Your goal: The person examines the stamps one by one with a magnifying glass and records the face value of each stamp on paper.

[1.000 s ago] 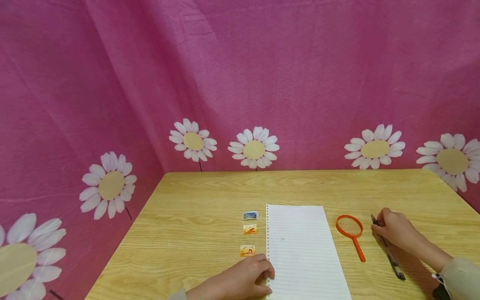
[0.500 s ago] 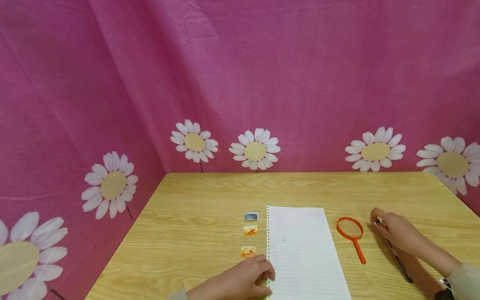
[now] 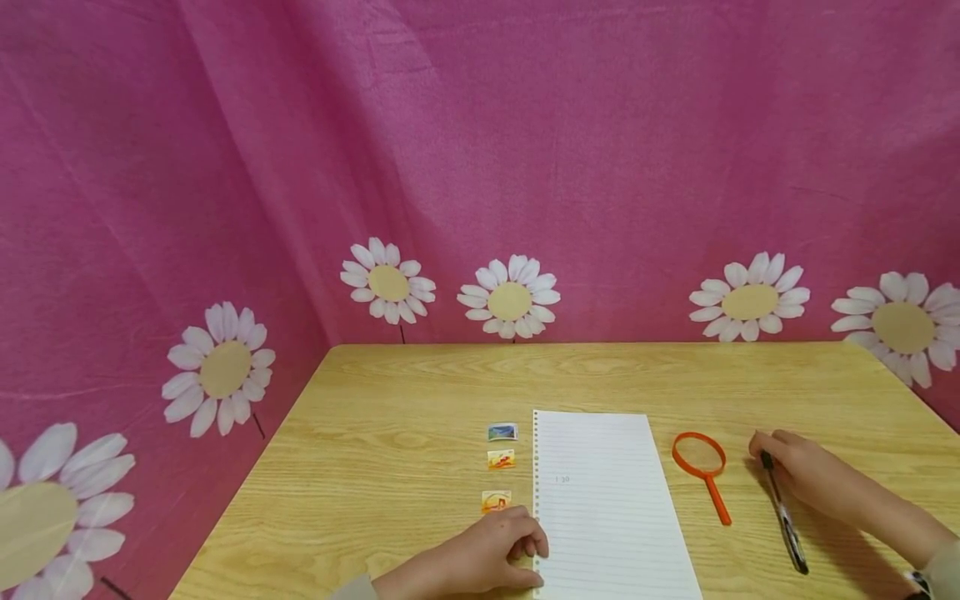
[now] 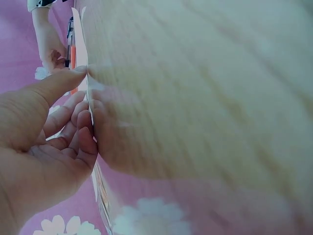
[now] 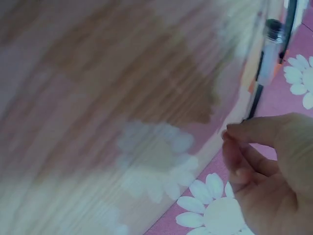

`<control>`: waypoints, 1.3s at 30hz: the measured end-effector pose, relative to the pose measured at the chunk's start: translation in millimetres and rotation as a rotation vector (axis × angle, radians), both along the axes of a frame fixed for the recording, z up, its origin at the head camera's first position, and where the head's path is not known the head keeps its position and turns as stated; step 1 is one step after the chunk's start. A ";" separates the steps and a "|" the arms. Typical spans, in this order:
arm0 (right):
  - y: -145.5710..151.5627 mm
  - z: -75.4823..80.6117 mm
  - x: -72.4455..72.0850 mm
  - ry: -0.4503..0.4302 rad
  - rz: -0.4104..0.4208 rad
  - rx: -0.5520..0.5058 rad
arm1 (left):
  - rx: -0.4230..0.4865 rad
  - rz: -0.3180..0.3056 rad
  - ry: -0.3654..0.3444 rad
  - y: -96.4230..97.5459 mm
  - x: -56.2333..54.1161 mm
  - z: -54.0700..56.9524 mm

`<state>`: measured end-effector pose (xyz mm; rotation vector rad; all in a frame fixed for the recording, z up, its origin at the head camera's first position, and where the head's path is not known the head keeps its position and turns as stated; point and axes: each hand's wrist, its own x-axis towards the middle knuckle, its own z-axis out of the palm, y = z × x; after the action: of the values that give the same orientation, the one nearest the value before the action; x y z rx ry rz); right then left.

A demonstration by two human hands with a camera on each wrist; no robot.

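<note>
My left hand (image 3: 487, 550) rests with thumb and loosely bent fingers on the left edge of a lined, punched sheet of paper (image 3: 600, 508). In the left wrist view its fingertips touch the surface. Small handwritten figures stand on the sheet. Close by my left fingers lies an orange stamp (image 3: 496, 501), with a yellow stamp (image 3: 501, 459) and a blue stamp (image 3: 502, 431) farther back. At the right, my right hand (image 3: 813, 479) pinches the dark end of a clear-barrelled pen (image 3: 786, 529); the right wrist view shows thumb and fingertip together there, partly hiding that end.
An orange magnifying glass (image 3: 711, 498) lies between the paper and the pen. All of this is on a wood-grain table (image 3: 375, 450). Behind and to the left hangs a pink curtain (image 3: 600, 150) with daisies.
My right hand has drawn back slightly to the right and shifted its hold to the pen's end. The pen has turned a little. My left hand stays on the paper.
</note>
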<state>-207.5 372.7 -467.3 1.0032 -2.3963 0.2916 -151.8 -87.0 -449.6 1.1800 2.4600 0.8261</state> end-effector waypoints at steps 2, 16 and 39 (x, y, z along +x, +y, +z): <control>0.9 0.8 0.7 0.047 0.010 0.030 | 0.000 0.002 -0.002 0.2 0.7 0.6; -26.7 36.5 24.5 -0.271 -0.074 -0.320 | -0.013 0.001 -0.029 0.8 1.0 3.9; -100.1 53.5 31.6 -1.059 -0.244 -0.873 | -0.046 0.055 -0.070 4.8 -0.5 6.0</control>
<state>-175.9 272.5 -413.8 0.0893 -2.6464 1.9408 -152.3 -82.2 -443.7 1.0540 2.4513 0.8073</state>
